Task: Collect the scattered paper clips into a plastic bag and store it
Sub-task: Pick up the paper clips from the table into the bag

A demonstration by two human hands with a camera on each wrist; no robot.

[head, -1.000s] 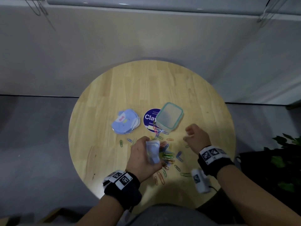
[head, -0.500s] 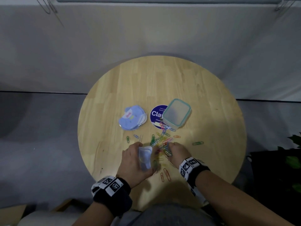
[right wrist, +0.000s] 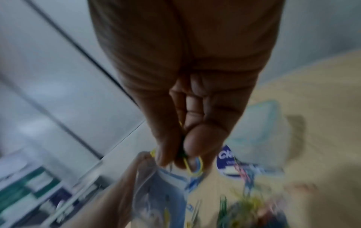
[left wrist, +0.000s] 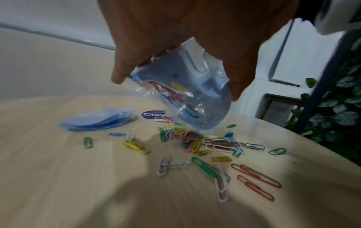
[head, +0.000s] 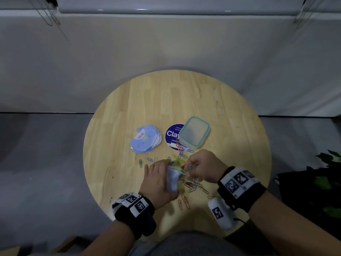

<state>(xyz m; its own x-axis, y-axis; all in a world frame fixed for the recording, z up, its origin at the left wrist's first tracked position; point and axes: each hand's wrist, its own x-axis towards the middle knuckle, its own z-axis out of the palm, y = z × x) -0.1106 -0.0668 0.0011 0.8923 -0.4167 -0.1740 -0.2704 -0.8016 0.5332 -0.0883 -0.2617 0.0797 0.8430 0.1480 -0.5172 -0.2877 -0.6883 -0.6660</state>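
Your left hand (head: 158,180) holds the small plastic bag (left wrist: 187,94) above the table (head: 230,111), fingers curled round its upper part; a few clips already lie inside it. Your right hand (head: 204,168) is closed in a pinch on a few paper clips (right wrist: 192,167), a yellow one plainest, right at the bag's mouth beside your left hand. Below both hands the loose paper clips (left wrist: 205,143) lie scattered in a heap on the wood, with two orange ones (left wrist: 255,180) nearer the table's front edge. Beyond the heap sit a stack of blue bags (head: 145,139), a round dark sticker (head: 172,134) and a lidded container (head: 194,133) with a green rim, the container overlapping the sticker.
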